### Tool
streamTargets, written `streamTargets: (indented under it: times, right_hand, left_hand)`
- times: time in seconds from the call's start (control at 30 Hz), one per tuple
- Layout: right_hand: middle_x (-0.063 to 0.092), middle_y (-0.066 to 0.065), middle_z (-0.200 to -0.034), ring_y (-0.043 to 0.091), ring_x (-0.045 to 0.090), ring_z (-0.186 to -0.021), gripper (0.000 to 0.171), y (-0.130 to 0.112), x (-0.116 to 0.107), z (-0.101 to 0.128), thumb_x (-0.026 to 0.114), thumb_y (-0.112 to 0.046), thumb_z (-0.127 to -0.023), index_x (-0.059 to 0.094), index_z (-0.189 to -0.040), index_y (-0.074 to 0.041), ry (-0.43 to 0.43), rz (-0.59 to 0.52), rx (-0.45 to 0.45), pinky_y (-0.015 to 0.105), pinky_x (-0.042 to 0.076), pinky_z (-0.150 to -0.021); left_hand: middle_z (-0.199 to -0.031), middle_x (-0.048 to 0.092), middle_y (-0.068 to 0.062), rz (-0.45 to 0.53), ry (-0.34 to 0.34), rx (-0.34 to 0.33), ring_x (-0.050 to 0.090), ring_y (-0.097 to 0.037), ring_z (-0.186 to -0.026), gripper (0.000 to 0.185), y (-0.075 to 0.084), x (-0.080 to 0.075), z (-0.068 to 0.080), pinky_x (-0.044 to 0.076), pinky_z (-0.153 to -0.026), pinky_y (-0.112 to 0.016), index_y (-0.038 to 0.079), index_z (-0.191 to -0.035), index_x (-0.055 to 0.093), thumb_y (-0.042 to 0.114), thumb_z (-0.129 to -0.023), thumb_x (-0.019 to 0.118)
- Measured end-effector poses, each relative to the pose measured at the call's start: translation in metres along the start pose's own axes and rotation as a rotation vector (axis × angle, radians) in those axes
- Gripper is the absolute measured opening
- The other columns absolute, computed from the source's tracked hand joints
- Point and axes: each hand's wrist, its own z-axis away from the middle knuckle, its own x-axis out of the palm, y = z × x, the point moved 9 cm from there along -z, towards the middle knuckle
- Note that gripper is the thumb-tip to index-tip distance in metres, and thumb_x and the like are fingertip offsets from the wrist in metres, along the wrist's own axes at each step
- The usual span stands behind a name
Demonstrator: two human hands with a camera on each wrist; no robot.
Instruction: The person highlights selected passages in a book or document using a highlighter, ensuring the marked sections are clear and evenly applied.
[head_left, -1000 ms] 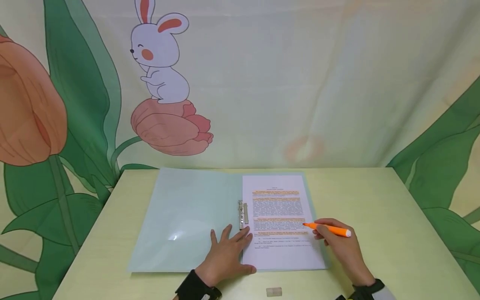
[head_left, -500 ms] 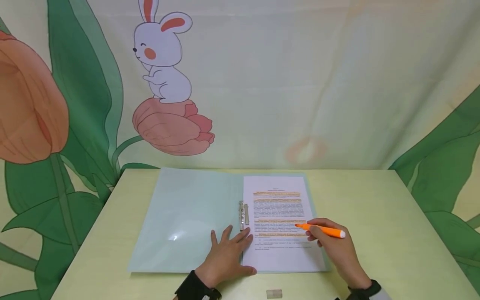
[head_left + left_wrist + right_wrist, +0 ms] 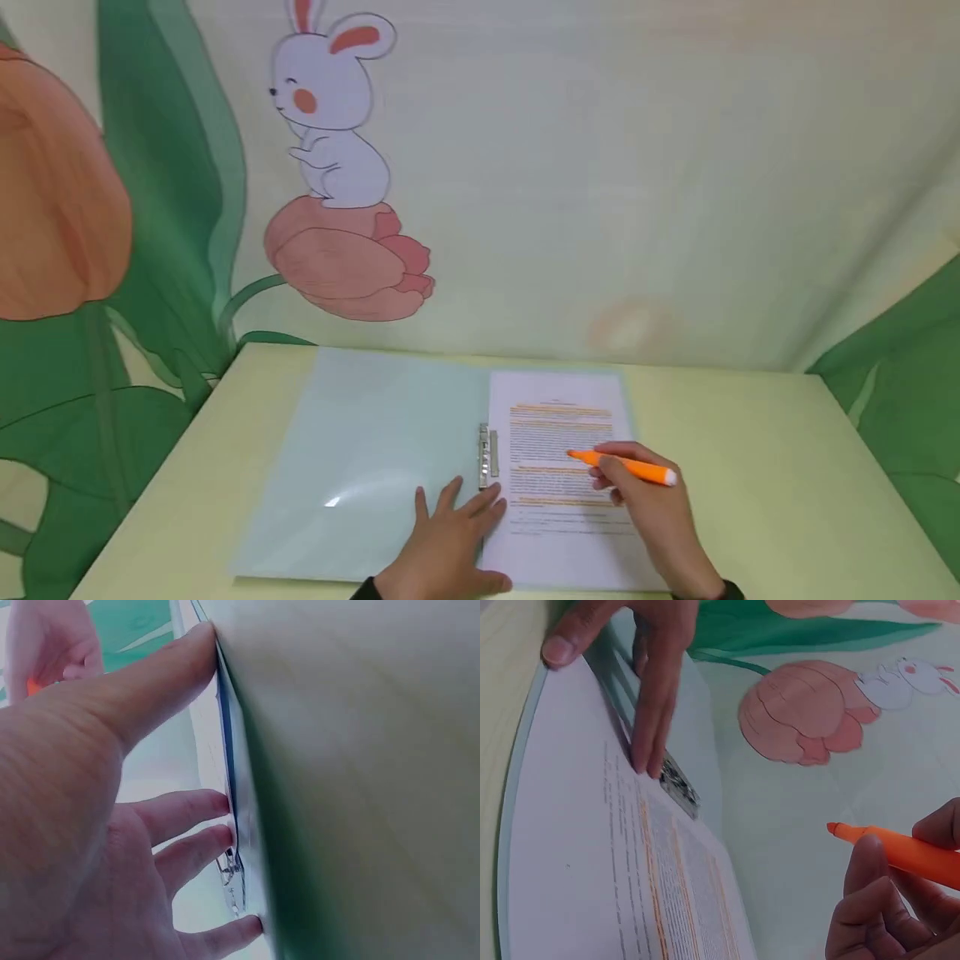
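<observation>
An open pale-blue folder [image 3: 367,442] lies on the table, with a printed sheet [image 3: 558,558] on its right side. Several lines of the sheet's text are marked in orange. My left hand [image 3: 442,546] rests with spread fingers across the folder's fold and the sheet's lower left edge. Its fingertips lie just below the metal clip [image 3: 483,458]. Over the sheet's right half, my right hand [image 3: 652,508] pinches an uncapped orange highlighter [image 3: 641,470]. In the right wrist view the highlighter's tip [image 3: 834,827] is apart from the paper.
The pale yellow table [image 3: 757,475] extends to the right of the folder. Behind it hangs a cloth backdrop [image 3: 562,183] printed with a rabbit, tulips and green leaves.
My right hand has moved left over the sheet with the highlighter. My left hand stays on the folder. The head view has tilted up, and a small block at the front has left it.
</observation>
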Motion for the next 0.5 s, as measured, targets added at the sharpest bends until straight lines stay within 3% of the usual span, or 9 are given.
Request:
streamTargets:
  times: [0.03, 0.17, 0.27, 0.5]
  right_hand:
    - [0.074, 0.007, -0.085, 0.020, 0.069, -0.076, 0.019, -0.007, -0.001, 0.000, 0.067, -0.018, -0.092, 0.073, -0.107, -0.009, 0.010, 0.003, -0.017, 0.028, 0.054, -0.065]
    - [0.073, 0.009, -0.086, 0.023, 0.068, -0.078, 0.015, -0.030, 0.018, -0.001, 0.066, -0.020, -0.092, 0.074, -0.103, -0.012, -0.085, 0.079, -0.119, 0.028, 0.052, -0.066]
    - [0.074, 0.009, -0.086, 0.020, 0.067, -0.077, 0.013, -0.025, 0.023, 0.004, 0.065, -0.019, -0.092, 0.074, -0.100, -0.014, -0.097, 0.094, -0.089, 0.027, 0.051, -0.067]
    - [0.073, 0.009, -0.085, 0.025, 0.069, -0.077, 0.013, -0.002, 0.009, 0.019, 0.067, -0.019, -0.090, 0.074, -0.099, -0.014, 0.002, 0.073, -0.010, 0.030, 0.054, -0.069]
  left_hand:
    - [-0.158, 0.039, 0.004, -0.005, 0.013, 0.020, 0.027, -0.047, -0.144, 0.090, 0.004, -0.004, -0.002, 0.015, -0.101, -0.084, 0.021, -0.145, 0.050, 0.063, -0.071, 0.076]
    - [-0.156, 0.041, 0.005, -0.031, 0.058, 0.004, 0.029, -0.046, -0.144, 0.089, 0.001, -0.011, -0.004, 0.015, -0.102, -0.084, 0.022, -0.144, 0.052, 0.062, -0.069, 0.078]
    - [-0.156, 0.042, 0.004, -0.021, 0.024, -0.012, 0.029, -0.047, -0.143, 0.088, -0.002, -0.004, 0.001, 0.014, -0.101, -0.084, 0.021, -0.143, 0.053, 0.061, -0.069, 0.079]
    - [-0.156, 0.042, 0.005, -0.028, -0.008, 0.021, 0.029, -0.046, -0.144, 0.088, 0.006, 0.007, 0.001, 0.014, -0.103, -0.083, 0.021, -0.144, 0.051, 0.062, -0.070, 0.077]
